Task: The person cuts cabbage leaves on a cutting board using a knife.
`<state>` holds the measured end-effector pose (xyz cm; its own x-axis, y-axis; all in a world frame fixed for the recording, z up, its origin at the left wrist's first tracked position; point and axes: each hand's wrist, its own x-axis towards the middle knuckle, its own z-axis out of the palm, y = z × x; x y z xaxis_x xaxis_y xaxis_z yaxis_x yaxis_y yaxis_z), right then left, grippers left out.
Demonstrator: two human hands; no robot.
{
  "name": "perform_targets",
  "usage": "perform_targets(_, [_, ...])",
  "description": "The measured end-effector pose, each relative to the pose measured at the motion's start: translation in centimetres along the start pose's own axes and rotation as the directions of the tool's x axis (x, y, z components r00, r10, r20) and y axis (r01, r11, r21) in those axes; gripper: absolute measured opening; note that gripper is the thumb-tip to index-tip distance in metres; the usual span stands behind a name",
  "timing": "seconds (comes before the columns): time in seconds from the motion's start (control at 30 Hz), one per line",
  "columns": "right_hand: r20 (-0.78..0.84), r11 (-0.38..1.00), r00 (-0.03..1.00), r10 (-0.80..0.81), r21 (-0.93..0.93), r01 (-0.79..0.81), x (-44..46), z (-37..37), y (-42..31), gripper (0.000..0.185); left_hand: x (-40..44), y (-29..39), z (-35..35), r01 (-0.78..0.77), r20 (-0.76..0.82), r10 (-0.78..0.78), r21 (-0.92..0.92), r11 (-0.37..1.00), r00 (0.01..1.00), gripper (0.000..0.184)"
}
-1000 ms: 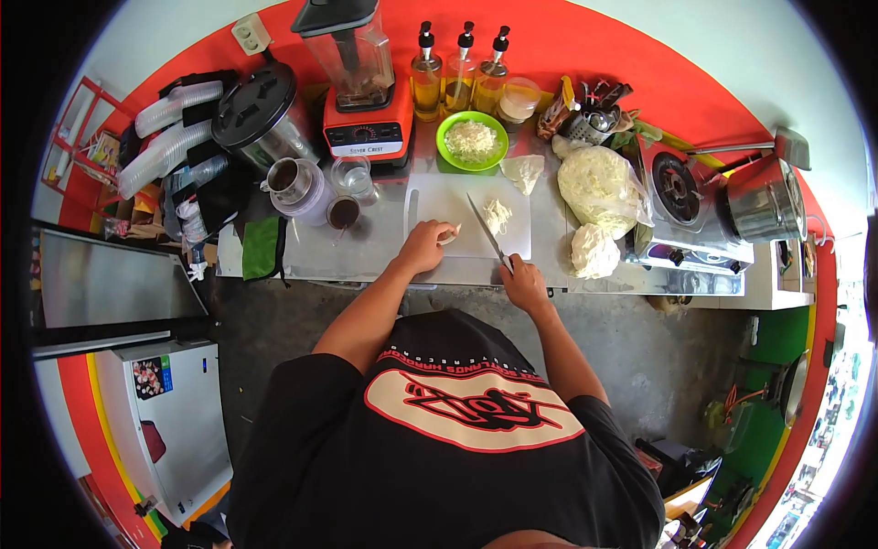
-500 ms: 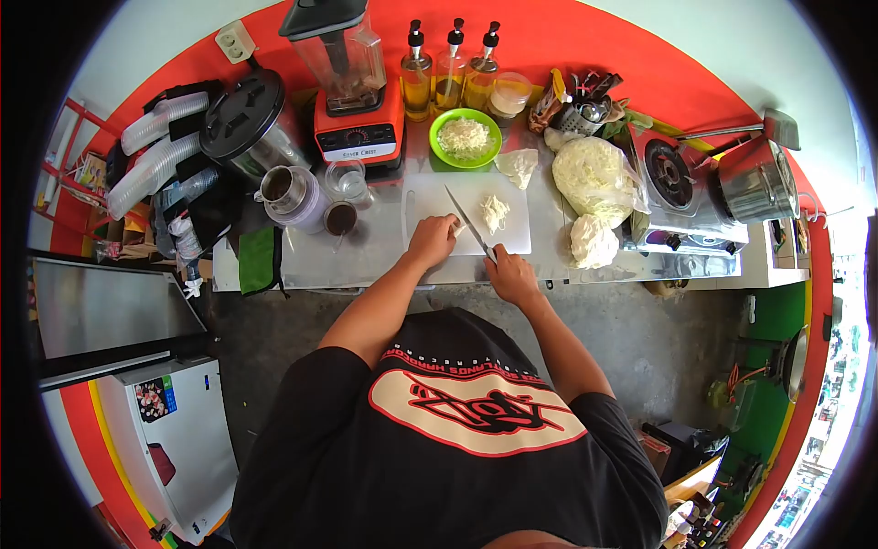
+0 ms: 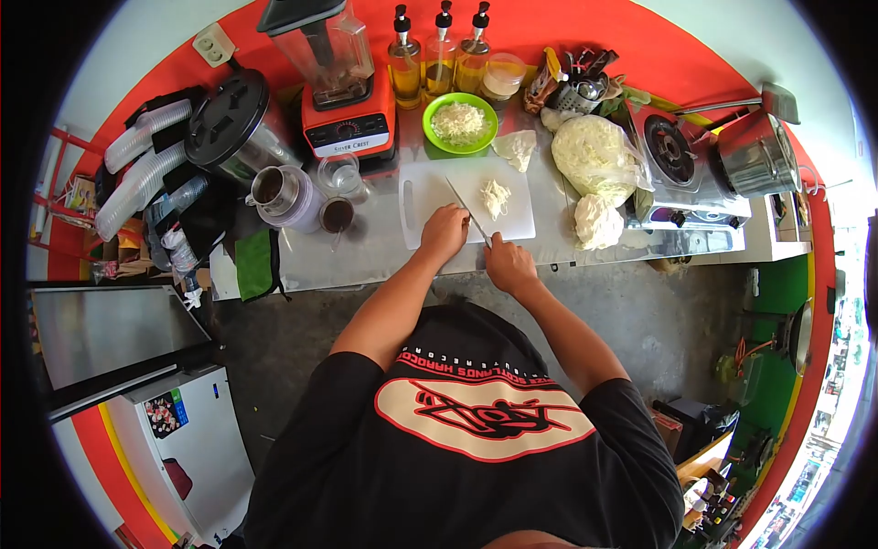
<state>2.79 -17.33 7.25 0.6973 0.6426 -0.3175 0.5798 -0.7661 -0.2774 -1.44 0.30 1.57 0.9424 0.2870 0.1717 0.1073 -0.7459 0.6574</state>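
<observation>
My right hand point(image 3: 509, 263) is wrapped round the handle of a knife point(image 3: 470, 212), whose blade slants up and left over the white cutting board point(image 3: 422, 188). Close to the blade's left side, my left hand point(image 3: 445, 231) has its fingers curled down on a piece of cabbage, mostly hidden under them. A small heap of shredded cabbage point(image 3: 495, 199) lies on the board, right of the knife. Beyond the board, a green bowl point(image 3: 494, 133) holds more shredded cabbage point(image 3: 459, 123). A loose cabbage leaf point(image 3: 516, 149) rests beside the bowl.
To the right are a bagged cabbage point(image 3: 594, 156), a pale cabbage chunk point(image 3: 597, 222) and a gas stove point(image 3: 690, 214) with a pot point(image 3: 761, 163). A red blender point(image 3: 347, 128), oil bottles point(image 3: 439, 69) and a cup of dark liquid point(image 3: 337, 215) stand left and behind.
The view has shifted slightly. Both hands stay at the board, the knife still in the right one. The left fingers now cover more of the cabbage piece beside the blade.
</observation>
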Motion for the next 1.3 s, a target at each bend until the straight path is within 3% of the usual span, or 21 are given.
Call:
perform_targets(0.07, [0.022, 0.997, 1.000, 0.001, -0.072, 0.000, -0.1, 0.3, -0.2, 0.031, 0.1, -0.2, 0.3, 0.000, -0.005, 0.000, 0.004, 1.000, 1.000, 0.005])
perform_targets(0.27, [0.097, 0.996, 0.992, 0.086, -0.040, -0.083, 0.4, 3.9, 0.2, 0.030, 0.1, -0.3, 0.3, 0.043, -0.012, -0.042, 0.016, 0.999, 0.999, 0.010])
perform_targets(0.37, [-0.025, 0.999, 1.000, 0.016, -0.033, -0.017, 1.2, 3.8, 0.2, 0.023, 0.4, -0.1, 0.2, 0.075, 0.003, -0.076, 0.034, 0.997, 0.997, 0.010])
perform_targets(0.53, [-0.040, 0.998, 0.999, 0.015, -0.058, -0.018, 0.4, 2.9, -0.8, 0.024, 0.9, 0.4, -0.5, 0.151, 0.132, -0.149, -0.005, 0.989, 0.980, 0.008])
perform_targets(0.7, [0.039, 0.998, 0.997, 0.060, 0.020, -0.061, 1.1, 2.6, -0.9, 0.023, 0.5, 0.5, -0.2, 0.094, 0.003, -0.094, 0.035, 0.995, 0.996, 0.006])
perform_targets(0.83, [0.029, 0.998, 0.999, 0.028, -0.062, -0.026, 1.0, 2.7, -1.2, 0.020, 0.5, 0.6, -0.6, 0.150, 0.114, -0.152, 0.027, 0.988, 0.982, 0.008])
perform_targets(0.93, [0.022, 0.997, 0.999, 0.042, -0.068, -0.040, 1.3, 3.3, -1.3, 0.018, 0.4, 0.8, -0.8, 0.095, 0.054, -0.097, 0.040, 0.995, 0.994, 0.006])
perform_targets(1.0, [0.049, 0.997, 0.997, 0.061, -0.050, -0.059, 1.3, 3.4, -1.4, 0.017, -0.3, 1.1, -0.8, 0.035, -0.105, -0.028, 0.058, 0.998, 0.994, 0.006])
perform_targets(1.03, [0.011, 0.999, 0.999, 0.035, -0.040, -0.035, 1.5, 3.2, -1.4, 0.017, -0.3, 1.3, -0.9, 0.040, -0.105, -0.034, 0.056, 0.998, 0.994, 0.006])
perform_targets(1.1, [-0.025, 1.000, 1.000, 0.007, -0.030, -0.008, 1.6, 2.8, -1.6, 0.017, 0.1, 1.1, -1.2, 0.176, 0.045, -0.175, -0.008, 0.984, 0.983, 0.006])
perform_targets(1.23, [-0.011, 0.999, 0.999, 0.033, -0.043, -0.033, 1.9, 3.5, -2.0, 0.017, 0.4, 0.5, -0.5, 0.187, 0.067, -0.182, -0.079, 0.979, 0.981, 0.004])
perform_targets(1.3, [-0.004, 0.998, 0.999, 0.053, -0.035, -0.053, 1.8, 3.8, -1.9, 0.017, 0.1, 0.4, -0.3, 0.081, -0.026, -0.081, -0.008, 0.997, 0.996, 0.005])
